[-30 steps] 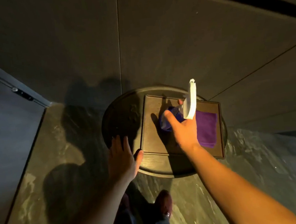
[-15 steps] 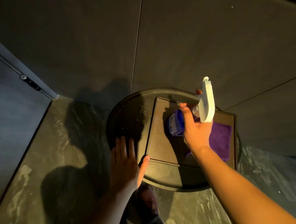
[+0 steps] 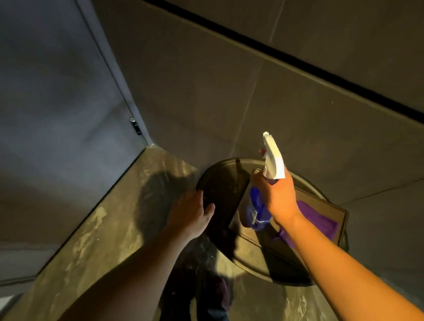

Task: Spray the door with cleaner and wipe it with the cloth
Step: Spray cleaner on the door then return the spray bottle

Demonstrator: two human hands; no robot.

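My right hand [image 3: 279,200] closed around the neck of the blue plastic spray bottle with its white trigger head [image 3: 259,209], held above the round dark bench [image 3: 217,186].

I judge the bottle light, rigid and smooth; the neck below the trigger suits my grip. My left hand [image 3: 192,217] rests flat, fingers apart, on the bench rim. The soft purple cloth [image 3: 316,221] lies on the brown rectangular tray [image 3: 341,218]; the grey door [image 3: 35,87] stands to the left.

floor [image 3: 88,241]: marbled stone | walls [image 3: 220,54]: dark panels (dim, warm light)
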